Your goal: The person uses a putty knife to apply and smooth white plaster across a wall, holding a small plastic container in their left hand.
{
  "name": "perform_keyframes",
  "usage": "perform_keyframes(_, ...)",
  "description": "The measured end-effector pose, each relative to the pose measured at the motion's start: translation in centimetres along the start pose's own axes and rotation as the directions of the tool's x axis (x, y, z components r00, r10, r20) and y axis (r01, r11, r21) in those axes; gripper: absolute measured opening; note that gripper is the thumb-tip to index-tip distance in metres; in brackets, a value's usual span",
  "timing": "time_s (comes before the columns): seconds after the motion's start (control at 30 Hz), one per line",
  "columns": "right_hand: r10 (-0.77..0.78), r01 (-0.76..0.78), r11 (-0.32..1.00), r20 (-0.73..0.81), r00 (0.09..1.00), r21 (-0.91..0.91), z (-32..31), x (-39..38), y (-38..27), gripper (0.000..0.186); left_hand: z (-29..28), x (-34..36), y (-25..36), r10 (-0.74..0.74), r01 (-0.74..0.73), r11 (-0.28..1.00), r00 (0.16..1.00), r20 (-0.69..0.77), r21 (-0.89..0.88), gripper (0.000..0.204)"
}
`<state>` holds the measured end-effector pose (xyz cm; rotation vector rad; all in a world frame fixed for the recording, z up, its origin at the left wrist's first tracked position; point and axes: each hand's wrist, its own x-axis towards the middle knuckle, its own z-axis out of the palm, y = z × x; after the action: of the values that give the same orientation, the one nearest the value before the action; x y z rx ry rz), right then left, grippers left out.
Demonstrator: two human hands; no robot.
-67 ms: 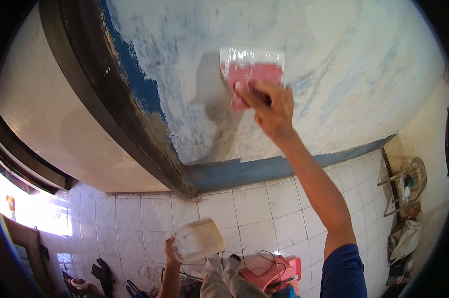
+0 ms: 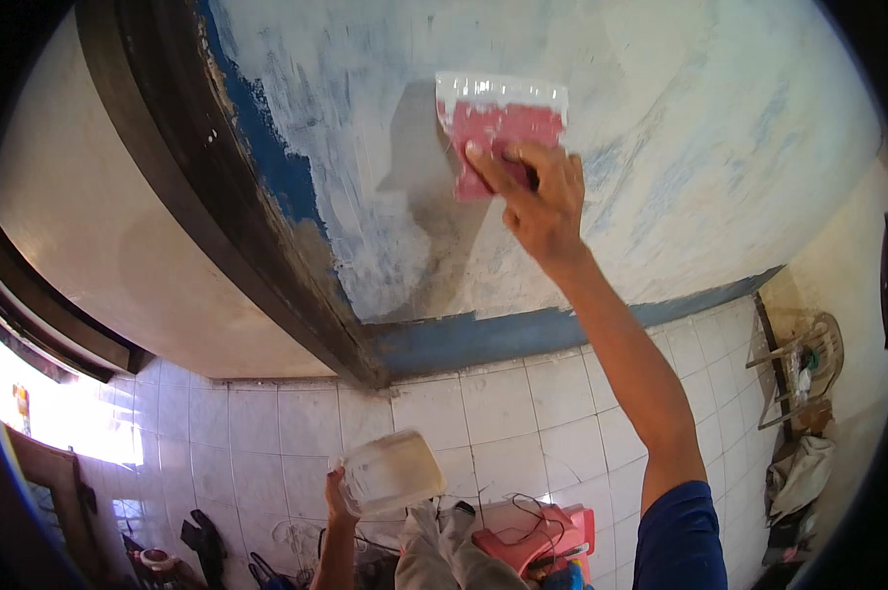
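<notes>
Against the wall (image 2: 680,197), patchy white over blue, my right hand (image 2: 544,202) grips a flat red putty spreader (image 2: 508,128). White paste coats the spreader's upper edge, and that edge meets the wall. My fingers lie across its red face, with the arm stretched up and forward. Low down, my left hand (image 2: 340,497) holds a clear, shallow plastic tub (image 2: 395,474) by its left side. Pale residue shows in the tub; how much paste is inside I cannot tell.
A dark wooden frame (image 2: 218,177) borders the wall on the left. White floor tiles (image 2: 503,403) run below. By my feet lies a pink plastic stool (image 2: 542,541) with cables and tools. At the right stand a chair (image 2: 807,369) and a heap of cloth (image 2: 802,477).
My right hand and the spreader have slid slightly up the wall. The left hand and tub stay nearly still.
</notes>
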<state>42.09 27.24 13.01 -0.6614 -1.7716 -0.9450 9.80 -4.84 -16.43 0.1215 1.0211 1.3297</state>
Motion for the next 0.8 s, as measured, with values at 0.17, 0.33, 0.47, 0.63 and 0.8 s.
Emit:
perform_keyframes(0.17, 0.028, -0.030, 0.999, 0.079, 0.996, 0.015, 2.5, -4.1, -1.3, 0.048, -1.2, 1.2, -1.3, -0.013, 0.013, 1.000, 1.000, -0.010, -0.029, 0.055)
perform_keyframes(0.33, 0.121, -0.159, 0.983, 0.322, 0.939, 0.095, 2.6, -15.7, -7.4, 0.055, -0.7, 1.0, -1.3, 0.018, -0.018, 1.000, 1.000, -0.002, -0.009, 0.056)
perform_keyframes(0.47, 0.113, -0.181, 0.974, 0.403, 0.908, 0.135, 1.9, -20.2, -10.3, 0.055, -1.6, 1.1, -1.2, -0.018, 0.017, 1.000, 0.997, -0.078, -0.016, 0.054)
perform_keyframes(0.63, 0.216, -0.275, 0.944, 0.287, 0.933, 0.183, 0.4, -10.6, -8.5, 0.056, -1.2, 0.1, 0.0, 0.027, -0.027, 1.000, 0.998, -0.053, 0.008, 0.051)
perform_keyframes(0.8, 0.128, -0.126, 0.990, -0.020, 0.992, 0.059, 1.0, 2.9, -3.6, 0.061, -1.9, 0.3, 0.0, 0.030, -0.032, 0.999, 0.998, -0.062, -0.032, 0.050)
